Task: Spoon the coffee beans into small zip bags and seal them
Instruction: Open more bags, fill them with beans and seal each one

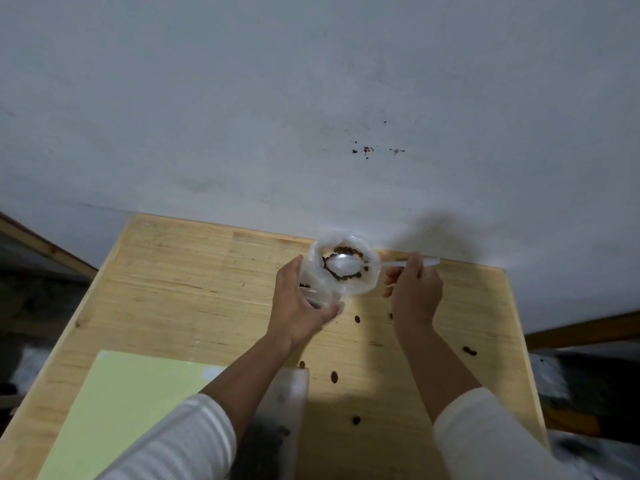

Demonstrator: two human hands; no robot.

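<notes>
At the worktop's (180, 278) twelve o'clock edge, our right hand (414, 292) pinches the clear plastic spoon (346, 265) by its handle, bowl resting on the dark coffee beans (343, 277) in the open white plastic container (341, 268). Our left hand (298, 299) has its grip closed around a small clear zip bag (320, 292) just beside it at nine o'clock. With loose beans (334, 376) already scattered toward six o'clock, we judge an overfull scoop or a sagging bag mouth would spill more; no writing is readable.

My wooden table (194, 271) stands against a pale wall. A light green sheet (131, 403) lies flat at its near left. Loose coffee beans (334, 376) are scattered over the right half. A clear bag of beans (346, 271) rests at the far edge.
</notes>
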